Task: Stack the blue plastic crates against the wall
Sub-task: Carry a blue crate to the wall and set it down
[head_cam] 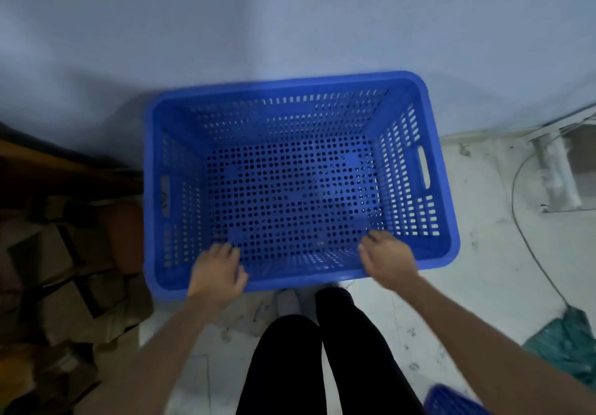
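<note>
Perforated blue crate (292,175) against wall (290,20), left hand (217,272) and right hand (388,259) loosely curled over near rim, cardboard boxes (71,272) crowding left.

two blue crates show: one whole crate (290,175) by the wall, one crate corner (451,401) at bottom right. two hands, left hand (217,272), right hand (388,259).

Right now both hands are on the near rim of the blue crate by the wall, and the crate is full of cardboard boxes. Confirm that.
Not quite. The head view shows the left hand and right hand at the near rim of the blue crate by the wall, but the crate is empty. The cardboard boxes lie on the floor beside it.
</note>
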`<state>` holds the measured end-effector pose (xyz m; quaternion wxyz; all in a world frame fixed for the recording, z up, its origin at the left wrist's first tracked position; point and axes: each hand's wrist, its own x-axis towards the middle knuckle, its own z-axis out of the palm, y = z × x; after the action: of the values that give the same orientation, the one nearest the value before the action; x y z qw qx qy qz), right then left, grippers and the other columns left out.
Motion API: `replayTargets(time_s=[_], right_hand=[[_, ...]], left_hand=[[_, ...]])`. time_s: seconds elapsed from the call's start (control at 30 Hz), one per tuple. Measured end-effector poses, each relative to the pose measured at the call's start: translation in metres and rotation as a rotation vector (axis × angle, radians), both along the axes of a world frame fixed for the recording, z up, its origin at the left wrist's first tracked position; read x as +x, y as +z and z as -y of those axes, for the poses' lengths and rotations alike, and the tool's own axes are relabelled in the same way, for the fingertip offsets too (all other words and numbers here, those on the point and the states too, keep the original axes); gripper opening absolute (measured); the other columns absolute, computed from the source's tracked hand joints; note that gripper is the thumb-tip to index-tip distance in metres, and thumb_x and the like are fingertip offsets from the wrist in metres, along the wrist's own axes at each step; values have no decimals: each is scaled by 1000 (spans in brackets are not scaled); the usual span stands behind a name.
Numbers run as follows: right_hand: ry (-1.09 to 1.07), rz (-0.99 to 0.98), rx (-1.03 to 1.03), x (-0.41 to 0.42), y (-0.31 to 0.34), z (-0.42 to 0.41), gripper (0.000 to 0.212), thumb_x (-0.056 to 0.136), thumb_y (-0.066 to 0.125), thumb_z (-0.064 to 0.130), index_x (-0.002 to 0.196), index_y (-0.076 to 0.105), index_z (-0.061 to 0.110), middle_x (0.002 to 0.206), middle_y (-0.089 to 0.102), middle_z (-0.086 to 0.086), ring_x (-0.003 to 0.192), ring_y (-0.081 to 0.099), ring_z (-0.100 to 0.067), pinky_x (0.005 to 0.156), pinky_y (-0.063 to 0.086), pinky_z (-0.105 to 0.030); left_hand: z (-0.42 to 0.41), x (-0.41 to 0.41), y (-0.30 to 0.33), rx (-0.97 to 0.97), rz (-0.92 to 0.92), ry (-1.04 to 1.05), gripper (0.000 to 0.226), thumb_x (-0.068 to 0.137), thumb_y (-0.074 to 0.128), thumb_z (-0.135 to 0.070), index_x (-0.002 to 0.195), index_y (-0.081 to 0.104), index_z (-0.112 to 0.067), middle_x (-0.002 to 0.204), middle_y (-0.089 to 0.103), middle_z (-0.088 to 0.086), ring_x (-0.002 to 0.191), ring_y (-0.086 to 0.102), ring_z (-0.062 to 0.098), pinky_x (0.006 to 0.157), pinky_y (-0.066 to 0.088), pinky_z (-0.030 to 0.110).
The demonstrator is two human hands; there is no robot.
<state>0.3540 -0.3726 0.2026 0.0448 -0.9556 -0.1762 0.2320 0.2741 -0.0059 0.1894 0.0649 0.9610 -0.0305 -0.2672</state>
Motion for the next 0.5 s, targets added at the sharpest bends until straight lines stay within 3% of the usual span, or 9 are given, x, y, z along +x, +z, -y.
replayTargets(time_s=[0.07,0.17,0.27,0.37,0.5], right_hand=[[-58,57,7,13,4,45,31,96,43,30,87,64,9,87,63,-6,81,62,-29,57,49,-34],[11,136,14,19,3,71,35,90,40,31,76,65,10,73,62,-3,67,61,-27,46,39,-26],[55,148,-1,20,2,67,27,86,48,27,71,65,12,68,61,-2,63,60,-25,43,38,-24],[23,95,-43,22,2,70,25,89,50,26,72,65,14,70,61,1,64,59,-23,46,34,-24],[-83,61,-115,19,0,67,29,92,49,29,70,63,15,72,60,1,72,58,-22,52,36,-27]], left_hand=[[-40,-7,-5,65,-3,26,47,89,33,-39,115,62,-12,108,63,6,94,59,25,72,49,34],[-54,-10,-14,58,8,-27,39,84,38,-33,103,65,-13,92,62,4,74,58,22,57,41,28],[-50,-9,-13,19,66,-58,39,82,39,-31,99,68,-10,88,65,6,70,59,24,57,44,30],[-46,-5,-4,63,-42,-18,46,84,37,-32,109,68,-11,99,67,6,82,61,25,68,48,33],[-37,5,8,201,-272,-53,53,93,23,-37,135,49,-20,133,54,1,117,51,21,95,41,34]])
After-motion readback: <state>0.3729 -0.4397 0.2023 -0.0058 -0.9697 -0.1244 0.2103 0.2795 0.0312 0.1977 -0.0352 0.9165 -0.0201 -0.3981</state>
